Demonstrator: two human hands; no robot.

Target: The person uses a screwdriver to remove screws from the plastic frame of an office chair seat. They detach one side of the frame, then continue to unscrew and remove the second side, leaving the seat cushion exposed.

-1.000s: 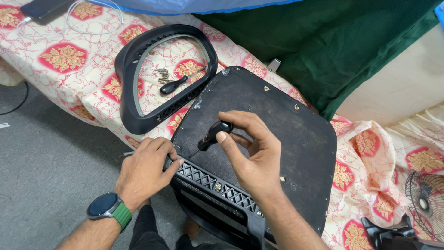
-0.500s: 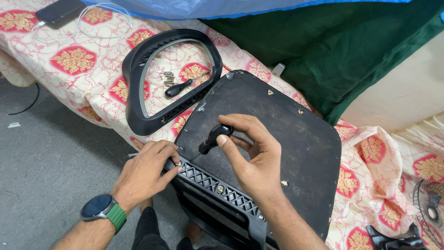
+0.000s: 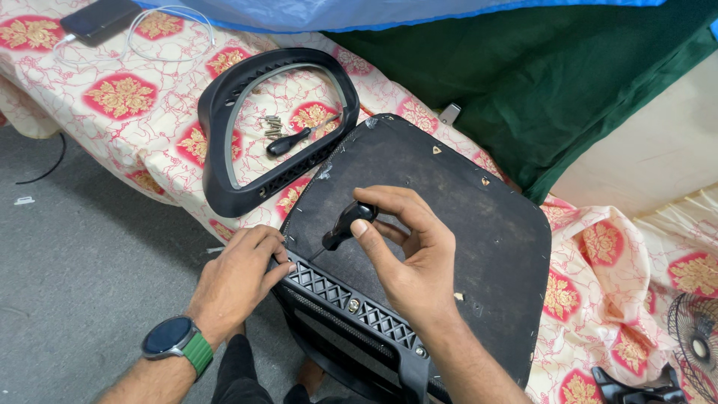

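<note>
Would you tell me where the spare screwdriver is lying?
The spare screwdriver lies upper left inside the black curved frame, beside the loose screws.

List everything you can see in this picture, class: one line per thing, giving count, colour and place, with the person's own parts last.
seat panel: one, black, underside up on the bed edge
lattice frame: one, black, along the panel's near edge
held screwdriver: one, black handle, tip at the panel's near left corner
curved frame: one, black, on the sheet upper left
spare screwdriver: one, black, inside the curved frame
screws: small pile, metal, beside it
bedsheet: one, cream with red flowers
phone: one, dark, top left
cable: one, white, by the phone
cloth: one, green, upper right
fan: one, dark, right edge
watch: one, green strap, left wrist
left hand: on the panel's corner
right hand: gripping the held screwdriver
</note>
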